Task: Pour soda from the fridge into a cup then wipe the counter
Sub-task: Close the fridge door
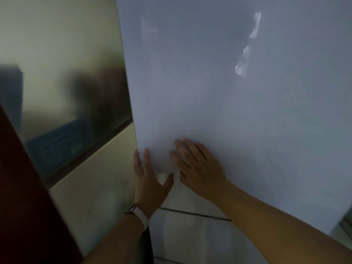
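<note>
Well, both hands are flat on the fridge door (219, 82), low down near its left edge. The left hand (150, 180) is open, fingers spread, with its fingertips reaching that edge; it grips nothing. The right hand (196, 168) lies just beside it, palm down and open too, also holding nothing. A pale band (142, 218) sits on the left wrist.

No soda shows anywhere, and no cup or surface either; I take it the soda is behind the door, which fills most of the view. Whether the door is being pushed or pulled I cannot tell.

The risks as I see them: fingers at the edge could get nipped if the door swings to. Smooth panel and flat palms give little purchase, so the hands may slip. A hard shove might rattle whatever stands in the door shelves. The dim light makes it harder to judge the edge.
</note>
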Demonstrator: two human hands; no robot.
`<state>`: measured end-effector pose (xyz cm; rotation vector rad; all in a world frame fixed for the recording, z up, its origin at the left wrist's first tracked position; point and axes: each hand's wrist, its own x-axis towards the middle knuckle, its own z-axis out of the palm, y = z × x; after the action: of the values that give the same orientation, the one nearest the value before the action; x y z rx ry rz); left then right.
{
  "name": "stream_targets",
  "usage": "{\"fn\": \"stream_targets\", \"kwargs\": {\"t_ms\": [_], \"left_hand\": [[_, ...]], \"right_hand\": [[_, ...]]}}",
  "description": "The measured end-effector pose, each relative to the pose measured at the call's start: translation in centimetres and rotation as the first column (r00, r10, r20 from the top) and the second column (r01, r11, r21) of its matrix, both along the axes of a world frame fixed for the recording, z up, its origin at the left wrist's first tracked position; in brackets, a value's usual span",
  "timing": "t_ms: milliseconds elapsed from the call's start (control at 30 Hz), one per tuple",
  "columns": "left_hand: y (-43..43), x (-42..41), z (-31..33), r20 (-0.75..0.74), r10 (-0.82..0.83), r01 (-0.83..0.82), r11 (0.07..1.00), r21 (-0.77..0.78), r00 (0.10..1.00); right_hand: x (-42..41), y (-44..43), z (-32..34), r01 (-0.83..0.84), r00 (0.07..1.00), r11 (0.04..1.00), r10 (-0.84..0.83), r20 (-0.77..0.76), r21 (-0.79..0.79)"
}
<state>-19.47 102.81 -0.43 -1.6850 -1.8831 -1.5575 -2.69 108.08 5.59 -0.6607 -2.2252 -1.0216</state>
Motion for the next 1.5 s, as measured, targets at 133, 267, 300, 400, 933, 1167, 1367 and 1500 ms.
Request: {"fn": "stream_targets", "kwargs": {"t_ms": [133,267,300,400,933,1167,1367,1500], "left_hand": [[0.1,0.0,-0.2,-0.019,0.016,-0.017,0.999,-0.042,1.000],[-0.6,-0.5,0.7,-0.077,0.028,-0.041,0.984,-0.174,0.997],[-1.1,-0.6,0.9,-0.102,0.025,-0.046,0.978,-0.205,0.994],[-3.2,-0.9,1.5,-0.090,0.009,-0.037,0.950,-0.310,0.996],[-22.0,1.6,-0.1,-0.281,-0.302,0.137,0.865,-0.484,0.911],[-26.4,4.4,-1.2,-0.252,-0.440,0.248,0.799,-0.547,0.862],[-28.0,8.9,-1.7,-0.224,-0.666,0.448,0.675,-0.586,0.712],[-29.5,14.1,-1.1,-0.194,-0.726,0.549,0.642,-0.536,0.660]], "right_hand": [[-0.1,-0.2,0.1,0.000,1.000,0.999,0.000,-0.005,-0.035],[-0.3,-1.4,0.6,0.045,0.998,0.989,-0.040,0.039,-0.138],[-0.3,-1.9,0.9,0.056,0.997,0.981,-0.045,0.063,-0.184],[-0.1,-3.7,2.0,0.156,0.983,0.926,-0.112,0.145,-0.343],[9.9,-20.4,-2.2,0.252,0.933,0.488,-0.352,0.075,-0.836],[14.1,-28.4,-5.0,0.293,0.900,0.360,-0.416,0.128,-0.886],[18.9,-34.3,-5.7,0.268,0.853,0.376,-0.521,0.036,-0.887],[23.5,-38.7,-5.3,0.274,0.786,0.382,-0.618,-0.024,-0.882]]}}
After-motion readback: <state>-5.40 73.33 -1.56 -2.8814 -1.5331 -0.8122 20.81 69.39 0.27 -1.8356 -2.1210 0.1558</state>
